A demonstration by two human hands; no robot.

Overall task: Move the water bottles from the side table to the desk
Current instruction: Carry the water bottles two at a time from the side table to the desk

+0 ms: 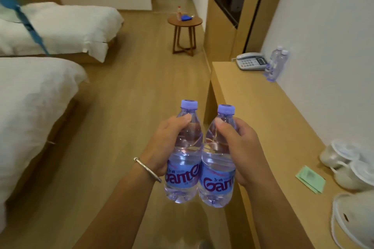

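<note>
I hold two clear water bottles with blue labels and lilac caps upright in front of me over the floor. My left hand point(162, 145) grips the left bottle point(183, 176) round its upper body. My right hand point(240, 147) grips the right bottle point(217, 186) the same way; the two bottles touch side by side. The long light-wood desk point(261, 111) runs along the right wall, just right of my hands. Two more water bottles point(276, 63) stand at its far end by the wall. The round wooden side table point(185, 21) stands far ahead.
A white telephone point(251, 61) sits on the desk's far end. Lidded white cups point(342, 159), a green paper point(310, 179) and a white kettle point(354, 220) crowd the desk's near end. Two white beds point(40, 91) fill the left. A small bottle and blue cloth point(186, 18) lie on the side table.
</note>
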